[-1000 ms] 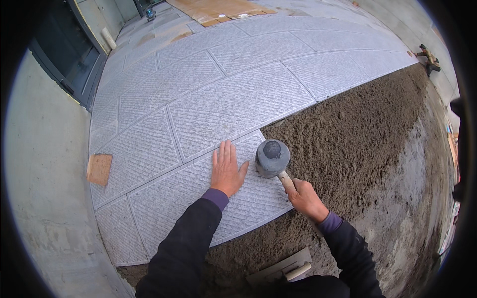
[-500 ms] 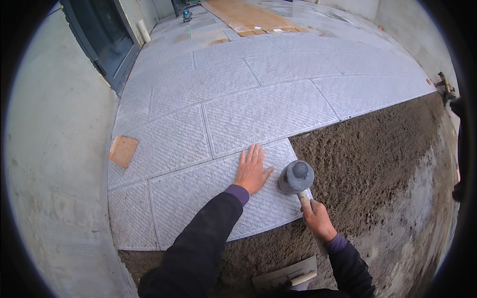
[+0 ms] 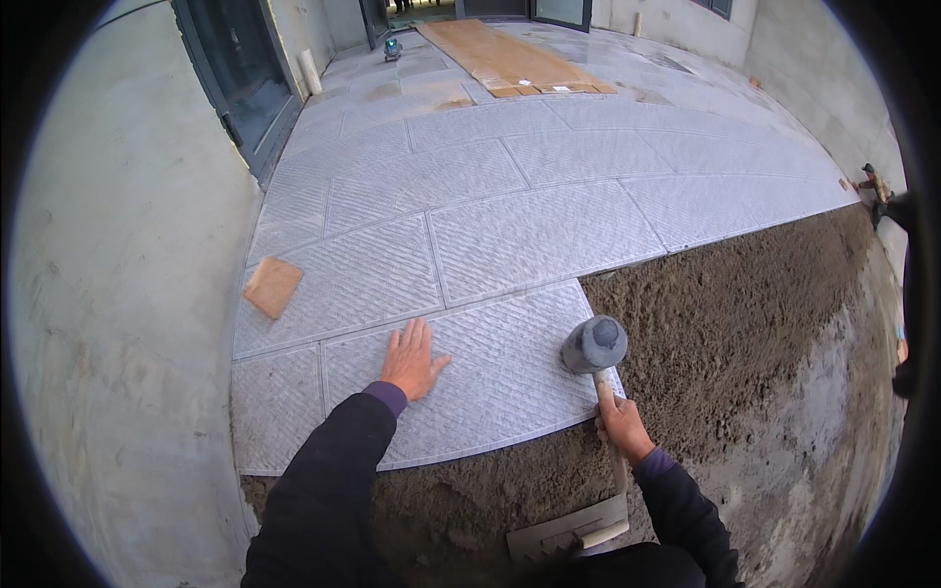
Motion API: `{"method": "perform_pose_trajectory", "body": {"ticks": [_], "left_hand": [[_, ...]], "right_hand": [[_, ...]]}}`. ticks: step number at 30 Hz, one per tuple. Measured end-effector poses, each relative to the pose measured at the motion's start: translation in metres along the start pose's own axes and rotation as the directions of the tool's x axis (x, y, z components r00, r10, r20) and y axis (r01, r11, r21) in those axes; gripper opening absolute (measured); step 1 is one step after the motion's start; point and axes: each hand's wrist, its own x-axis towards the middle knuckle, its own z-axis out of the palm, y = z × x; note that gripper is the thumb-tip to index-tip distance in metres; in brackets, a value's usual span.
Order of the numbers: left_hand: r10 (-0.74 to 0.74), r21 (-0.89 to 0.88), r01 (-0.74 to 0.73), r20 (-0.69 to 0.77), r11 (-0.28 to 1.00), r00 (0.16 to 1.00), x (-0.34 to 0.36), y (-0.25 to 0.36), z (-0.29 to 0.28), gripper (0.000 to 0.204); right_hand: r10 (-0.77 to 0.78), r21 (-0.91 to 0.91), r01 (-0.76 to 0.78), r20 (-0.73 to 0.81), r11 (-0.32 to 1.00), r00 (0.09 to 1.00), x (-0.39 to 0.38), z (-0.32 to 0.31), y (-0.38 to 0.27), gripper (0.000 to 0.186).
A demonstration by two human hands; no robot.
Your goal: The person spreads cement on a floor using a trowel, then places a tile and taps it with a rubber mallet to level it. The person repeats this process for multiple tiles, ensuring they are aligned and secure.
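My left hand [image 3: 412,363] lies flat with fingers spread on a grey ribbed paving slab [image 3: 490,392], toward its left part and close to the joint with the row behind. My right hand [image 3: 624,429] is wrapped round the pale handle of a rubber mallet [image 3: 594,345]. Its dark grey head is over the slab's right edge; whether it touches the stone I cannot tell. Below the slab's front edge, a flat steel trowel [image 3: 569,524] with a pale handle rests on the mortar bed [image 3: 725,304].
Laid slabs [image 3: 549,235] stretch back to a long brown cardboard sheet [image 3: 520,64] and a small teal device [image 3: 393,49]. A brown square piece [image 3: 273,286] lies at left, beside the wall [image 3: 127,323]. Another person [image 3: 872,186] crouches at the far right edge.
My left hand has slid left along the slab, away from the mallet. The mallet stays in my right hand near the slab's right edge. The view has tilted up slightly.
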Motion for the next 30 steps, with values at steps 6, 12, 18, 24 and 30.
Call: {"method": "perform_pose_trajectory", "body": {"ticks": [6, 12, 18, 24, 30], "left_hand": [[-0.042, 0.042, 0.041, 0.039, 0.998, 0.998, -0.004, 0.001, -0.002, 0.086], [-0.018, 0.106, 0.015, 0.033, 0.994, 0.999, -0.007, 0.004, 0.001, 0.085], [-0.035, 0.124, 0.031, 0.029, 0.992, 0.999, -0.008, 0.009, 0.002, 0.087], [0.050, 0.050, -0.048, -0.030, 0.998, 0.998, -0.009, 0.000, -0.004, 0.081], [0.074, -0.143, -0.124, -0.316, 0.982, 0.946, 0.033, -0.059, -0.026, 0.059]], "right_hand": [[-0.058, 0.088, 0.057, 0.009, 0.994, 0.998, -0.028, 0.001, 0.018, 0.061], [-0.332, -0.306, 0.281, -0.128, 0.909, 0.935, -0.022, 0.002, 0.012, 0.058], [-0.627, -0.659, 0.446, -0.051, 0.606, 0.778, 0.048, 0.031, -0.067, 0.050], [-0.665, -0.730, 0.449, -0.010, 0.515, 0.747, 0.117, 0.093, -0.116, 0.044], [-0.500, -0.744, 0.335, 0.002, 0.578, 0.866, 0.121, 0.122, -0.122, 0.042]]}}
